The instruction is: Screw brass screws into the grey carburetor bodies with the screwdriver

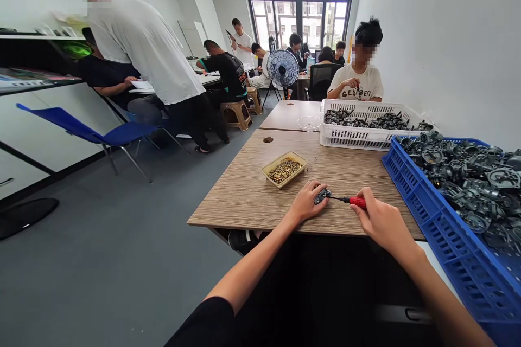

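My left hand (307, 201) is closed round a small grey metal part (322, 196) and holds it on the wood-grain table (244, 195) near the front edge. From the right, my right hand (380, 219) grips the red handle of a screwdriver (357, 202). Its dark shaft points left, and the tip meets the metal part. Just beyond my left hand lies a cream tray (280, 183) filled with small brass-coloured pieces (285, 169).
A blue crate (431, 222) of metal parts stands close on the right. Behind it is a white basket (354, 136) with more parts, and a person (360, 73) sits beyond. A clear dish (308, 123) lies farther back. Other people and a fan (283, 68) are in the background.
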### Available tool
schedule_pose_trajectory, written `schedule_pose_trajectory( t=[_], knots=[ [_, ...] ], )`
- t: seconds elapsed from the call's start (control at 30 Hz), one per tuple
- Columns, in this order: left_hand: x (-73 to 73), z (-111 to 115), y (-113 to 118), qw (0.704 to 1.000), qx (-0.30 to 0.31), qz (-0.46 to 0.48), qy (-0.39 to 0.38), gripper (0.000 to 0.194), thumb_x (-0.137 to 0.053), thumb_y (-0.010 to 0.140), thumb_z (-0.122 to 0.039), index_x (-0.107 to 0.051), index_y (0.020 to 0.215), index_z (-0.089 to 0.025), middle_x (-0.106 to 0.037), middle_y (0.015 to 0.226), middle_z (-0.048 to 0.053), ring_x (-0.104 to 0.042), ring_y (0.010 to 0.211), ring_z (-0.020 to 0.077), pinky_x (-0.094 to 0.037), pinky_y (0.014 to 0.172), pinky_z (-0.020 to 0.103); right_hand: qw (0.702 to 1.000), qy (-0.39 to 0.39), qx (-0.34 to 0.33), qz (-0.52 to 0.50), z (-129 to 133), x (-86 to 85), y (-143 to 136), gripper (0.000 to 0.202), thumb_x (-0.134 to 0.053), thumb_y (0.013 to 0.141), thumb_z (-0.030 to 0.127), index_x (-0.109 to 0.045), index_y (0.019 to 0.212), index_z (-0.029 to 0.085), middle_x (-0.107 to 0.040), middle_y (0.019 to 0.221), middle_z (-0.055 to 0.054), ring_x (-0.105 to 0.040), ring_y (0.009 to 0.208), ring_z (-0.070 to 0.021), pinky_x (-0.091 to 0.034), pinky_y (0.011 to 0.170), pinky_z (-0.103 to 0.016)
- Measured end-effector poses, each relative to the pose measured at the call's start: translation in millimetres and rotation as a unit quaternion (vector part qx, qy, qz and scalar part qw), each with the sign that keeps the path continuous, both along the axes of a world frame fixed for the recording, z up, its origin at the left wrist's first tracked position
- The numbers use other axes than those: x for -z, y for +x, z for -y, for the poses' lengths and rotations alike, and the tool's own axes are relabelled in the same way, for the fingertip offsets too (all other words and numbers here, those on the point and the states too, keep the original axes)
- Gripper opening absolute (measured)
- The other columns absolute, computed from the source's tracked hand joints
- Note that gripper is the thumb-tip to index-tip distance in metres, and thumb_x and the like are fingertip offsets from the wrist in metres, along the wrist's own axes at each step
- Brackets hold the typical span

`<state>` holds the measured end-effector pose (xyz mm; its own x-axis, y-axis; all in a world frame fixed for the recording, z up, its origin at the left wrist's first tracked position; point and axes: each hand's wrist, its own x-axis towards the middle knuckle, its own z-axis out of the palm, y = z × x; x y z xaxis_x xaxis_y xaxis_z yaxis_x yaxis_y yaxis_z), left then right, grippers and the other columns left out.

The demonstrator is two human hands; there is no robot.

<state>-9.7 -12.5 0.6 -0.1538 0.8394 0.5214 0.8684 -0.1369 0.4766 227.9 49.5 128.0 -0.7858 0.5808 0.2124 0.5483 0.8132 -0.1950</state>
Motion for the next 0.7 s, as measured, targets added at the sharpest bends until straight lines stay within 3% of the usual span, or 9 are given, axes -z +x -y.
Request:
schedule_pose_trajectory(
  t=[0.7],
  knots=[
    [0.2,0.4,-0.1,1.000,0.003,-0.002,0.007,0.038,-0.062,0.095,-0.032,-0.061,0.132,-0.024,-0.064,0.120,0.009,-0.059,0.115,0.0260,-0.051,0.105,0.042,0.997,0.046,0.031,0.045,0.6,-1.4,-0.5,0.021,-0.045,0.105,0.043,-0.045,0.101,0.023,-0.071,0.071,-0.002,-0.072,0.064,-0.0241,-0.026,0.053,-0.026]
  ],
)
